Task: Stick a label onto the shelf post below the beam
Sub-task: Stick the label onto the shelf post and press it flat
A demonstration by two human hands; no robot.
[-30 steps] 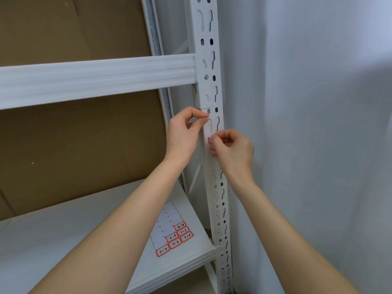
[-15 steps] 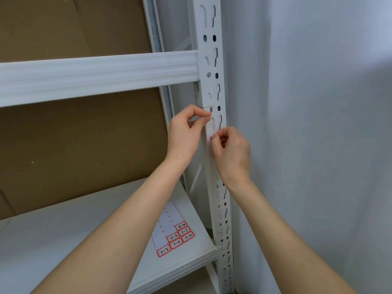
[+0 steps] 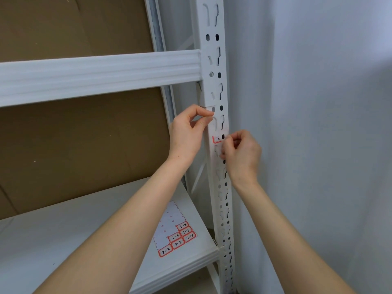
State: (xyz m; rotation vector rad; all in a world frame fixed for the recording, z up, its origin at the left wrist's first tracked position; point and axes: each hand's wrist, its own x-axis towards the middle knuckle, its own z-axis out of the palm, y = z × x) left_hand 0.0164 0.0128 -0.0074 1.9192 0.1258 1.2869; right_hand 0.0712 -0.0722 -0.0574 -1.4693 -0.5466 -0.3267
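The red-bordered label (image 3: 216, 140) lay against the shelf post (image 3: 214, 60) below the beam (image 3: 99, 75), its left corner showing. The right hand (image 3: 241, 153) pinched its right end with curled fingers. The left hand (image 3: 188, 130) had thumb and forefinger closed together at the post's left edge; what they held was unclear. The label seemed placed but not yet pressed flat. 6 labels remained on the label sheet (image 3: 169, 225).

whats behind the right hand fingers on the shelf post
A red-bordered label against the shelf post: only its left corner shows. The right hand covers the rest, writing included.
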